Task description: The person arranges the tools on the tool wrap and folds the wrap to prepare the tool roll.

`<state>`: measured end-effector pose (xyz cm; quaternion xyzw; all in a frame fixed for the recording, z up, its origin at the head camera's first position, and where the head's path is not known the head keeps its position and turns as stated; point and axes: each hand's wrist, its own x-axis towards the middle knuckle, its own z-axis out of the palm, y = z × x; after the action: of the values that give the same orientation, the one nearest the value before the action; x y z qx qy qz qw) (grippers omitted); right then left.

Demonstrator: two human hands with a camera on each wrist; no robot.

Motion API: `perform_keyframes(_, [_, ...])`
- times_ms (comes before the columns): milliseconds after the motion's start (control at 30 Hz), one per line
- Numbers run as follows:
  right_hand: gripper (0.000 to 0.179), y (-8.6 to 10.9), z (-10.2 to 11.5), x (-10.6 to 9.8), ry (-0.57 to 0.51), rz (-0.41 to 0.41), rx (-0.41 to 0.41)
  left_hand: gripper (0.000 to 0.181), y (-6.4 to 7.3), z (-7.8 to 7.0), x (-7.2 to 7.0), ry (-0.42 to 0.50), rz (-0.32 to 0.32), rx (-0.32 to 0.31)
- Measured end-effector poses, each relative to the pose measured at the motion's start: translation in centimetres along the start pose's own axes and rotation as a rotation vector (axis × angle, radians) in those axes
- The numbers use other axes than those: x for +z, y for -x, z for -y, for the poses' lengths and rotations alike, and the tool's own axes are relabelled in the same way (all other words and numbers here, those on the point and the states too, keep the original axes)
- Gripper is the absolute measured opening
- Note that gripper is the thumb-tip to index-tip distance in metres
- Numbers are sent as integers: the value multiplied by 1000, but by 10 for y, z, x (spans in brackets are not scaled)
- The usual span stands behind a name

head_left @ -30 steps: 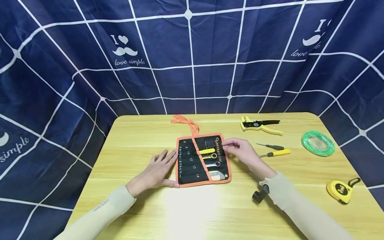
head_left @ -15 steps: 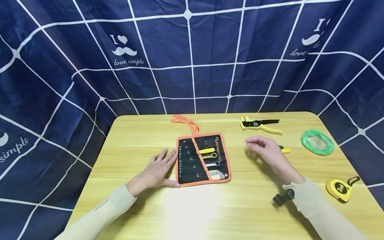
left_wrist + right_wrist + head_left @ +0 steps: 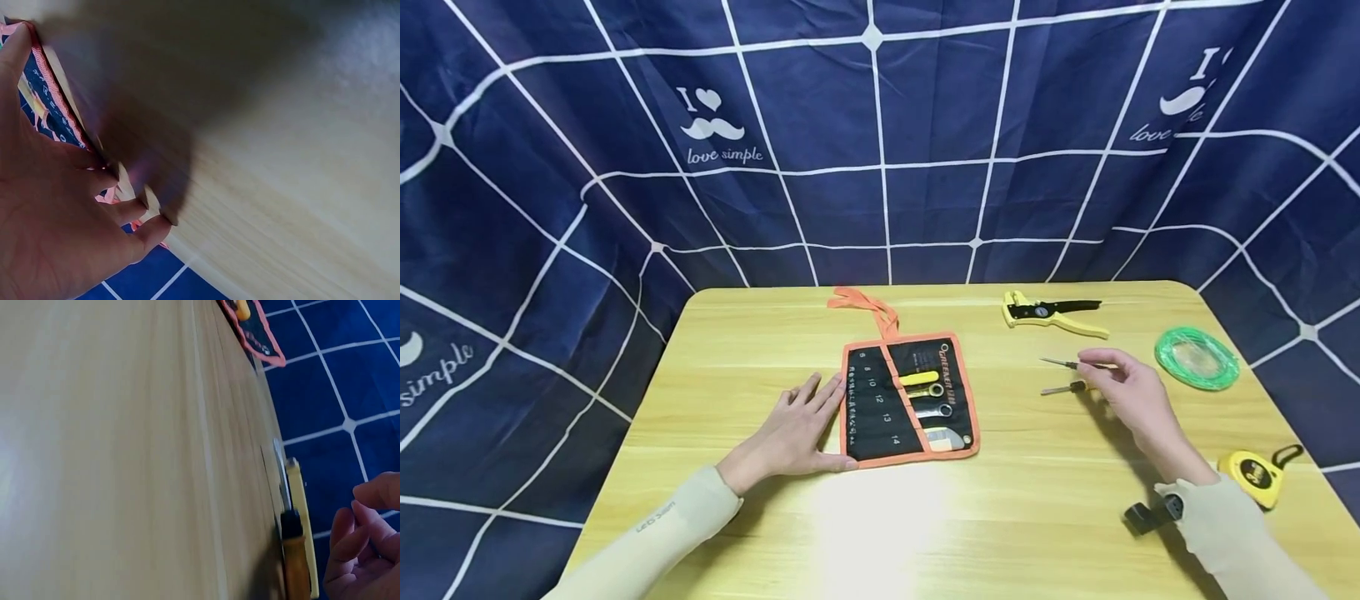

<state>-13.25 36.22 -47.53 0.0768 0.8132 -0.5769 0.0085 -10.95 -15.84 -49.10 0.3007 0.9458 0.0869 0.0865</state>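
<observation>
A black tool pouch (image 3: 872, 433) with orange edging lies unrolled mid-table. Its pockets hold two wrenches (image 3: 934, 411), a yellow-handled tool (image 3: 917, 378) and a pale, curved-ended tool (image 3: 943, 438). My left hand (image 3: 793, 429) rests spread at the pouch's left edge, thumb on its lower corner. Off to the right, my right hand (image 3: 1131, 396) hovers over two screwdrivers, its fingers loosely bent with nothing between them. Of the black-handled screwdriver (image 3: 1058, 362) mostly the shaft shows. The yellow-handled screwdriver (image 3: 295, 556) lies beside the fingers in the right wrist view.
Behind the right hand lies a yellow-and-black wire stripper (image 3: 1041, 312). A coil of green wire (image 3: 1197, 358) and a yellow tape measure (image 3: 1251, 475) are at the right. An orange tie strap (image 3: 868, 307) trails behind the pouch. Blue cloth (image 3: 820, 200) hangs around the table.
My right hand has left the pouch's right edge and moved right, over the screwdrivers. The left hand stays at the pouch's left edge.
</observation>
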Motion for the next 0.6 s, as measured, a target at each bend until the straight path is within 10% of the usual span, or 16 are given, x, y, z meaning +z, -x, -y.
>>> perform_keyframes(600, [27, 0, -37, -44, 169, -53, -7, 121, 1, -1, 2, 8, -12, 0])
